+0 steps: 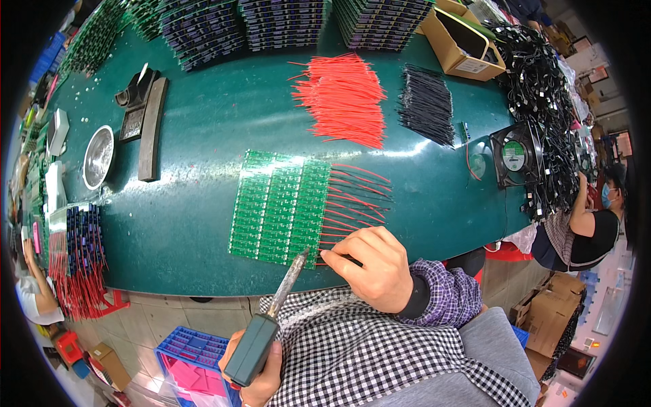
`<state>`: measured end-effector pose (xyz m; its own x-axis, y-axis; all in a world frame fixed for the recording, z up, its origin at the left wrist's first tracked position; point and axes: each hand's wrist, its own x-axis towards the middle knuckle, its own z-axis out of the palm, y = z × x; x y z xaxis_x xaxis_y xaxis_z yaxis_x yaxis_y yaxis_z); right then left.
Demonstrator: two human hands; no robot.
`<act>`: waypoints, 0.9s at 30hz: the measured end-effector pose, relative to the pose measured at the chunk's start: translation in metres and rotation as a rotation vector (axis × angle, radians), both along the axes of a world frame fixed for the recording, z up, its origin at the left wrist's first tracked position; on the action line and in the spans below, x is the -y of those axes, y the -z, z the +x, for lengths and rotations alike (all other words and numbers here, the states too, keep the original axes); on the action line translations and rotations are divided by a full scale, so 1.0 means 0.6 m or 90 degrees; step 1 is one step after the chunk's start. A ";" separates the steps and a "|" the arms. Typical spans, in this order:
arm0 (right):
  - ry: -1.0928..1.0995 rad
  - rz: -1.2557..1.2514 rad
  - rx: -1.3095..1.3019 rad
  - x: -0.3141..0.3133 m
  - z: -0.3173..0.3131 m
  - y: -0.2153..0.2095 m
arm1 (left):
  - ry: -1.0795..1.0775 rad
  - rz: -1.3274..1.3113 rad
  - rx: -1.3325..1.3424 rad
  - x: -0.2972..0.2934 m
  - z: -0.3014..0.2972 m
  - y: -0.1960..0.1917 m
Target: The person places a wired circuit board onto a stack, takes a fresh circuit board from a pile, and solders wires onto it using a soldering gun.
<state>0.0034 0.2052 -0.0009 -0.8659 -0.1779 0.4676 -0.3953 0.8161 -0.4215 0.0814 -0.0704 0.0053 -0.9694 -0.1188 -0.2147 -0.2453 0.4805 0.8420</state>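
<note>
The left hand (263, 386), lowest in view, is wrapped around the iron (255, 346), whose metal shaft slants up over the checked apron (305, 359). Its tip meets or hangs just above the lower right corner of the green panel (278, 203); which of the two, I cannot tell. The panel lies flat on the table (183, 237), in front of the apron. The right hand (373, 264) is narrow, thumb and finger drawn together at the panel's right edge; whether a wire sits between them is hidden. Red wires (359, 171) fan out from that edge.

The likeliest trouble is a burn, since the fingertips are so near the tip. A slip of the iron could bridge neighbouring pads, and a tug on a wire before its joint sets could leave it weak. The sleeve (444, 292) could snag the loose wires and turn the panel.

Beyond, the bowl (99, 157) stands to the left and the fan (515, 156) to the right, with a round green and white label. Past the panel lie the red pile (346, 98) and black pile (426, 105), then a carton (468, 57) with a pale printed label, too small to read, and farthest, tall board stacks (281, 24)
</note>
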 end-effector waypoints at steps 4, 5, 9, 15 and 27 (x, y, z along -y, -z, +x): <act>-0.006 0.003 0.002 0.001 0.000 0.002 | -0.018 0.011 0.004 0.000 0.003 0.004; -0.007 0.009 0.004 0.001 0.000 0.002 | -0.035 0.032 0.019 0.001 0.004 0.006; -0.008 0.020 0.003 0.001 0.000 0.002 | 0.042 -0.022 -0.001 0.008 0.002 0.003; -0.006 0.021 0.005 0.003 0.000 0.003 | 0.044 -0.006 0.000 0.005 -0.004 0.002; 0.002 0.025 0.000 0.004 0.001 0.006 | -0.023 0.009 0.030 0.018 0.018 0.019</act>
